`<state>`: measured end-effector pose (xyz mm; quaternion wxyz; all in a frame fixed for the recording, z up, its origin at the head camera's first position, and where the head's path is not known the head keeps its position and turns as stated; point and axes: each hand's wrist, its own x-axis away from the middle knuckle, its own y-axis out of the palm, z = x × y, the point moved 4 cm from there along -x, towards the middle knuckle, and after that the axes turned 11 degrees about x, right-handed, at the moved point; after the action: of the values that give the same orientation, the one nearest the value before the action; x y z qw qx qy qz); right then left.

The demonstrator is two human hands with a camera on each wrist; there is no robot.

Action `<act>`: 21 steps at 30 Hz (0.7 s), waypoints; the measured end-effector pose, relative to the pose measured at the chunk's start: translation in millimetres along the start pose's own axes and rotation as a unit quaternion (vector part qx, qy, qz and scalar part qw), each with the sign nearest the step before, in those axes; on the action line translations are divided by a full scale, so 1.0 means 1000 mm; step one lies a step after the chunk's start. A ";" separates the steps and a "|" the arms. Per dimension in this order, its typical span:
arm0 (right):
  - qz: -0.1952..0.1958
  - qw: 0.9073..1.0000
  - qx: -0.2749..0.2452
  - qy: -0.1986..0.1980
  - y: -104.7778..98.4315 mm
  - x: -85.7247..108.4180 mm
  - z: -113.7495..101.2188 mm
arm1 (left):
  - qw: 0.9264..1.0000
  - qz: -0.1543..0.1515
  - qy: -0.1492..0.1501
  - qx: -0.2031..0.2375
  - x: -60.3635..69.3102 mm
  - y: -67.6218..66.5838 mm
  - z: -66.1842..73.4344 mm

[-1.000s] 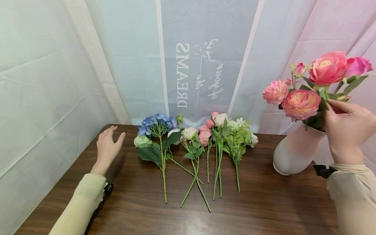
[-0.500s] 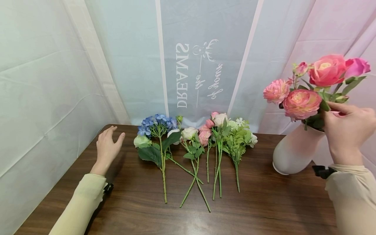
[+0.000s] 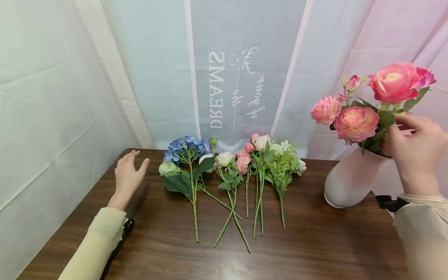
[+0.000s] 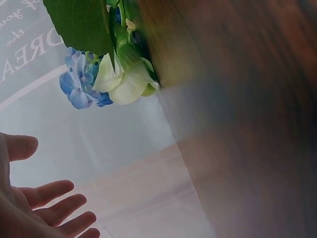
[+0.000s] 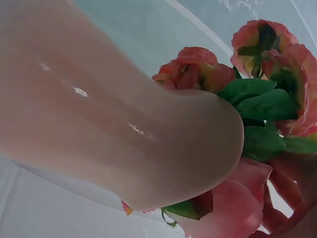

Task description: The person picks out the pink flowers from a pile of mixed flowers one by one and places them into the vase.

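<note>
Right hand [image 3: 420, 155]: right side of the frame, thumb and forefinger pinching in among the leaves just under the large pink rose, close above the vase mouth
Large pink rose [image 3: 393, 82]: upper right of the frame, bloom above the fingertips, a magenta bloom [image 3: 426, 77] just behind it
Vase [image 3: 346, 177]: right of the frame, white shading to pale pink, base on the worktop [image 3: 308, 249], mouth toward the upper right
Ruffled pink flowers [image 3: 356, 123]: two blooms left of the right hand, over the vase mouth, a small pink bud [image 3: 352, 82] above them
Left hand [image 3: 129, 175]: left of the frame at the worktop's far left corner, holding nothing, thumb spread wide from the fingers, apart from the flowers; whether it touches the wood I cannot tell
Blue hydrangea [image 3: 185, 146]: centre left, large dark leaves, a pale green rose [image 3: 168, 168] at its left, nearest the left hand
Middle stems: white rose [image 3: 225, 158], pink flowers [image 3: 243, 162] and cream rose [image 3: 261, 142], heads toward the backdrop, some stems crossing
Green sprigs [image 3: 281, 165]: right end of the row, with small white blossoms
Backdrop [image 3: 241, 23]: behind the worktop, with mirrored white lettering [image 3: 217, 89] reading DREAMS
</note>
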<state>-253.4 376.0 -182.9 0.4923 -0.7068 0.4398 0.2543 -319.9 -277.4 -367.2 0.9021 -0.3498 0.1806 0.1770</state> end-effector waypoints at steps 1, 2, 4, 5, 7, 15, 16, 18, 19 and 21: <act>-0.002 1.000 -0.017 0.004 0.000 -0.002 0.000 | 1.000 0.000 0.001 -0.001 0.000 0.000 0.000; -0.010 0.999 -0.041 0.013 0.000 -0.003 0.001 | 1.000 0.000 0.002 -0.001 0.000 0.000 0.000; -0.019 0.995 -0.098 0.020 0.000 -0.007 0.002 | 1.000 0.000 0.003 0.000 0.000 0.000 0.001; -0.027 0.991 -0.131 0.025 0.000 -0.010 0.003 | 1.000 0.000 0.003 0.000 0.000 0.000 0.001; -0.048 0.980 -0.188 0.046 0.000 -0.014 0.005 | 1.000 0.001 0.003 0.000 0.000 0.000 0.001; -0.081 0.965 -0.225 0.111 -0.003 -0.021 0.009 | 1.000 0.002 0.008 -0.002 0.000 0.000 0.003; -0.076 0.968 -0.218 0.104 -0.004 -0.022 0.008 | 1.000 0.002 0.008 -0.003 0.000 0.000 0.002; -0.068 0.970 -0.210 0.097 -0.006 -0.024 0.005 | 1.000 0.003 0.009 -0.004 0.000 0.000 0.002; -0.064 0.972 -0.207 0.093 -0.007 -0.025 0.004 | 1.000 0.003 0.009 -0.004 0.001 0.000 0.002; -0.055 0.975 -0.196 0.089 -0.008 -0.026 0.003 | 1.000 0.004 0.009 -0.003 0.001 0.000 0.002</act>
<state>-258.7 389.3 -159.6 0.3160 -0.8325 0.3838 0.2445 -318.7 -275.8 -366.1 0.8987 -0.3531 0.1896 0.1781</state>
